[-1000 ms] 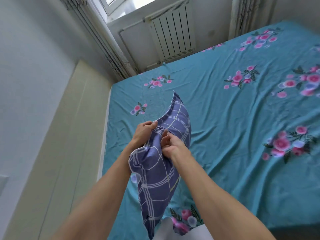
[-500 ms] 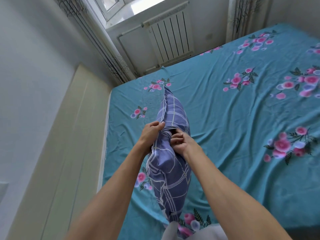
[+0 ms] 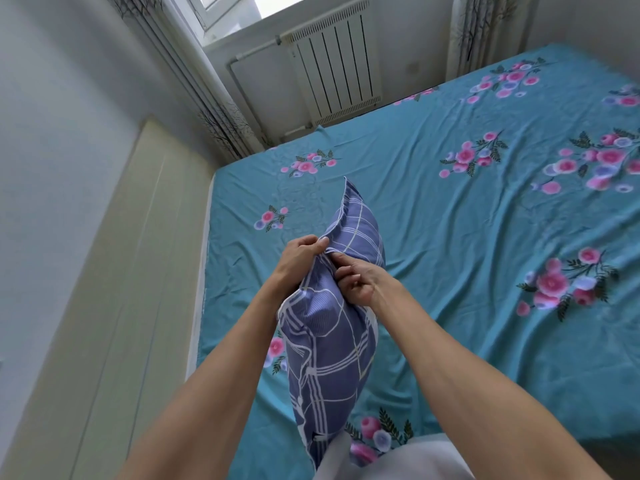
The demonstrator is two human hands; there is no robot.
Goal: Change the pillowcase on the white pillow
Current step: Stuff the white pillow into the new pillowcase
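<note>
- Gripping the upper edge of the blue-purple checked fabric pillowcase (image 3: 332,344), my left hand (image 3: 298,261) bunches cloth in curled fingers.
- My right hand (image 3: 360,278) pinches the same edge just beside it.
- I see the filled case held upright above the teal flowered bedsheet (image 3: 450,271), near its left edge.
- A white ribbed radiator (image 3: 336,64) stands beyond.
</note>
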